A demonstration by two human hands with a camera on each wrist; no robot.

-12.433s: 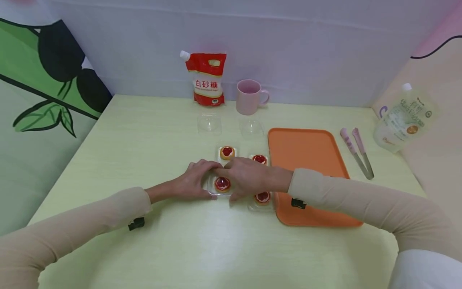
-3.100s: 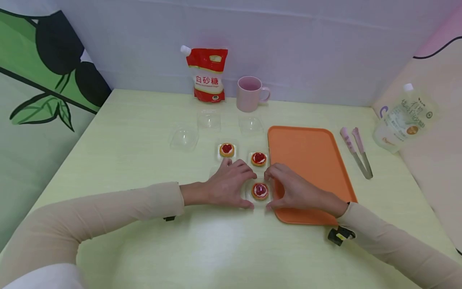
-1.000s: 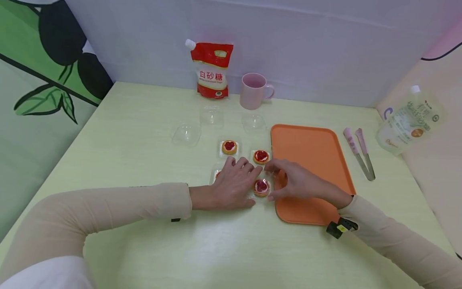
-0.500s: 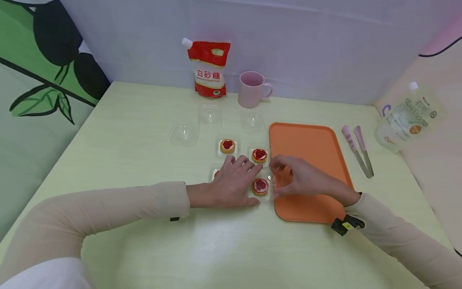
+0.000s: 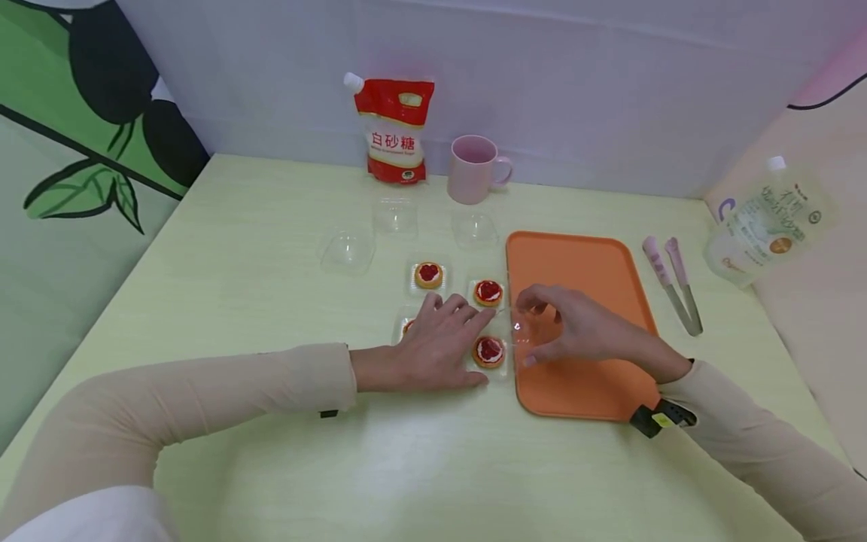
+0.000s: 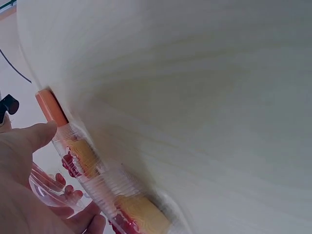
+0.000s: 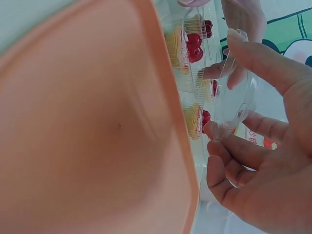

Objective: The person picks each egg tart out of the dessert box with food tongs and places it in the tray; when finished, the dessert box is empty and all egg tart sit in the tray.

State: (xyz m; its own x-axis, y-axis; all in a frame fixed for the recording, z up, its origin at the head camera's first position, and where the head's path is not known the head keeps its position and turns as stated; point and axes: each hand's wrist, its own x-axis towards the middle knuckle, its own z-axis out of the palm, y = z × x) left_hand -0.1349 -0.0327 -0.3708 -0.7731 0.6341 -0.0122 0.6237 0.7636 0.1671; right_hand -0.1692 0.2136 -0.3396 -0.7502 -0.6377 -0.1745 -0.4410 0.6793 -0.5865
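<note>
Four small tarts with red topping sit in clear plastic boxes, two by two. My right hand (image 5: 576, 325) pinches a clear domed lid (image 7: 238, 90) between thumb and fingers, held above the left edge of the orange tray. Beside it, the front right tart (image 5: 489, 351) lies uncovered in its base. My left hand (image 5: 433, 345) spreads over the boxes, its fingers straight, thumb at the front right box's near left corner; it partly hides the front left tart (image 5: 407, 326). Behind are the back left tart (image 5: 428, 275) and back right tart (image 5: 488, 293).
Three clear lids stand behind the tarts: a left one (image 5: 348, 252), a middle one (image 5: 396, 218) and a right one (image 5: 474, 230). A red sugar bag (image 5: 396, 132) and a pink mug (image 5: 471, 170) are at the back. Right of the orange tray (image 5: 582, 263) are tongs (image 5: 670, 286) and a pouch (image 5: 768, 226).
The right hand has taken the clear lid off the front right tart and moved right, over the tray. The left hand has shifted from the box's side to rest flatter over the boxes.
</note>
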